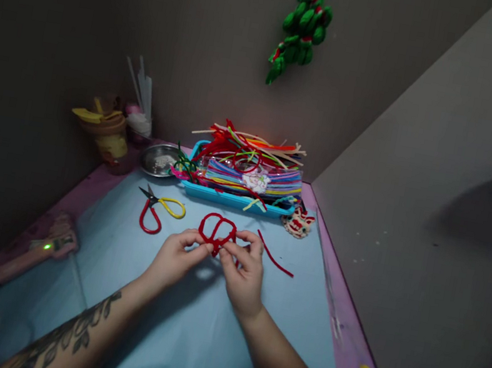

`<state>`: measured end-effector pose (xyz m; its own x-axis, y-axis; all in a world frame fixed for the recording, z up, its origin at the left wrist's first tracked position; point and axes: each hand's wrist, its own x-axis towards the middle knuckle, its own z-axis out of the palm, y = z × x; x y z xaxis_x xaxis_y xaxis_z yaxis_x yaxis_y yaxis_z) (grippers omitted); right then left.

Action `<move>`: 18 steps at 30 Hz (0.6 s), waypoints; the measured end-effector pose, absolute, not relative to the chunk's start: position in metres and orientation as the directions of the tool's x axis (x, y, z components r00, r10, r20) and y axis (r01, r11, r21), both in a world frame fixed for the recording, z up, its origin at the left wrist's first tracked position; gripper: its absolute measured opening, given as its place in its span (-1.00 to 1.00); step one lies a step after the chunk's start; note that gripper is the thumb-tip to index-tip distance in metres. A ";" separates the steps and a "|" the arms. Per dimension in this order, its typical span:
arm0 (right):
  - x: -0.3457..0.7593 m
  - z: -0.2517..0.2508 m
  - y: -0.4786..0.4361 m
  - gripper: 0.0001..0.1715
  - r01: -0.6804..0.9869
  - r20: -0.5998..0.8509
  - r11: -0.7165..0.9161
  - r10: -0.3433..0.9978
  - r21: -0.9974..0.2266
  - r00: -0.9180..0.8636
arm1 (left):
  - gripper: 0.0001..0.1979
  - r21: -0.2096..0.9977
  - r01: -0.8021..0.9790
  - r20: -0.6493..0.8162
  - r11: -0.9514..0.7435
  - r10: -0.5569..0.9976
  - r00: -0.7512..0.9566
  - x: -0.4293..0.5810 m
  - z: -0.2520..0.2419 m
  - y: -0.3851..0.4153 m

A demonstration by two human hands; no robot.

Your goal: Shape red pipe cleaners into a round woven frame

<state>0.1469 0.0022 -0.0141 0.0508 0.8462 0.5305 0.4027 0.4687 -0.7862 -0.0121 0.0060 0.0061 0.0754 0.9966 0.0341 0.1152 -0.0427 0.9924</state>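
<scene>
A red pipe cleaner shape, bent into rounded loops with a bar across the middle, is held up above the blue mat. My left hand pinches its lower left side between thumb and fingers. On its lower right, my right hand grips it the same way, partly hiding that edge. A loose red pipe cleaner lies on the mat just right of my right hand. To the left of my left hand rest scissors with one red and one yellow handle, their blades slightly apart.
Behind my hands stands a blue tray heaped with coloured pipe cleaners. Left of it are a metal bowl and a cup. A pink glue gun with a green light lies at left. A green ornament hangs above.
</scene>
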 end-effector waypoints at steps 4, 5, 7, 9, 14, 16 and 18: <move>0.147 -0.012 0.002 -0.90 0.377 0.489 0.438 0.871 -0.816 0.046 | -0.80 0.989 0.131 0.057 -0.069 0.995 0.087 -0.013 0.009 0.005; 0.147 -0.011 0.002 -0.91 0.359 0.471 0.429 0.881 -0.829 0.036 | -0.81 0.988 0.136 0.068 -0.079 0.994 0.089 -0.013 0.010 0.005; 0.147 -0.010 0.003 -0.88 0.327 0.443 0.418 0.896 -0.848 0.002 | -0.82 0.986 0.138 0.081 -0.093 0.993 0.089 -0.013 0.011 0.005; 0.148 -0.010 0.003 -0.85 0.302 0.421 0.410 0.907 -0.861 -0.033 | -0.82 0.987 0.130 0.077 -0.089 0.993 0.094 -0.013 0.011 0.005; 0.149 -0.010 0.003 -0.77 0.315 0.386 0.362 0.923 -0.877 0.012 | -0.78 0.992 0.117 0.041 -0.056 0.990 0.133 -0.016 0.010 0.006; 0.149 -0.008 0.005 -0.81 0.360 0.402 0.367 0.916 -0.858 0.023 | -0.79 0.991 0.121 0.044 -0.063 0.988 0.150 -0.017 0.011 0.006; 0.150 -0.006 0.006 -0.89 0.393 0.421 0.385 0.907 -0.835 0.005 | -0.81 0.991 0.113 0.050 -0.068 0.987 0.155 -0.017 0.010 0.007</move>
